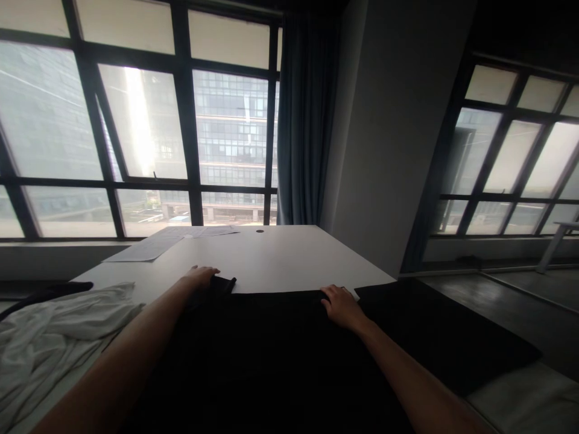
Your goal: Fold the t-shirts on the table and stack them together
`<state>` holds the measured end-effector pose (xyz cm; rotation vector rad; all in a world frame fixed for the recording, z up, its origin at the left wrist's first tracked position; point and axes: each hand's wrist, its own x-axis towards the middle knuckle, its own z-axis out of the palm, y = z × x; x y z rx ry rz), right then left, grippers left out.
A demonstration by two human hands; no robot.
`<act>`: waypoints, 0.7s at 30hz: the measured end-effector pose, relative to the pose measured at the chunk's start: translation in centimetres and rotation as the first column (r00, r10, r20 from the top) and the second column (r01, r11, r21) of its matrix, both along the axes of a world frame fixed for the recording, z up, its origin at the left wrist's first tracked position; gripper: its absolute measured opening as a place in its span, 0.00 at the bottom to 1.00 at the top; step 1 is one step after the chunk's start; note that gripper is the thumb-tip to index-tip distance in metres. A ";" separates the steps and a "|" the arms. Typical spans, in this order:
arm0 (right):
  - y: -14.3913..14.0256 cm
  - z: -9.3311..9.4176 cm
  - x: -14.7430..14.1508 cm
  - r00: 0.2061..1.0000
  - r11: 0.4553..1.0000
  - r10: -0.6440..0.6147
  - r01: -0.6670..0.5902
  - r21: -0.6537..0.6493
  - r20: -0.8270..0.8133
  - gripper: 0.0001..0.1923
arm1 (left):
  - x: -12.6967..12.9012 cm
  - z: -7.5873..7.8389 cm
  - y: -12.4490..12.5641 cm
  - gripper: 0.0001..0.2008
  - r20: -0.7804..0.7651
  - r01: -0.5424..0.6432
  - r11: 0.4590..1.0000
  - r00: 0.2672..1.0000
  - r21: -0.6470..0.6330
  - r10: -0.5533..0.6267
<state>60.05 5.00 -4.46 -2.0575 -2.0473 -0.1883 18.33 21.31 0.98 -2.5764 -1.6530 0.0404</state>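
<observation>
A black garment (271,349) lies spread flat on the white table (280,259), its far edge running across the table's middle. My left hand (199,278) rests on the garment's far left corner, where a small flap of cloth sticks out. My right hand (341,306) lies palm down on the far edge further right, fingers pressed to the cloth. Whether either hand pinches the fabric is hard to tell in the dim light. More black cloth (443,331) hangs off the table's right side.
A crumpled white cloth (58,337) lies at the table's left. Sheets of paper (154,244) sit at the far left by the window, near a small round cable hole (259,231). A blue curtain (305,120) and grey wall stand behind.
</observation>
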 end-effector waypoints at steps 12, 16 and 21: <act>-2.6 5.7 -1.6 0.992 0.953 -0.025 -0.014 0.303 0.124 0.07 | -3.7 9.3 -6.9 0.17 -0.049 0.088 0.824 0.996 0.560 -0.073; -4.9 7.6 -1.7 0.986 0.971 0.064 -0.097 0.220 0.153 0.09 | -6.3 8.9 -13.7 0.14 -0.063 0.144 0.834 0.990 0.533 -0.130; -8.5 7.5 -1.6 0.979 0.990 0.123 -0.110 -0.086 0.165 0.16 | -8.2 4.3 -20.6 0.18 -0.013 0.185 0.934 0.982 0.305 -0.190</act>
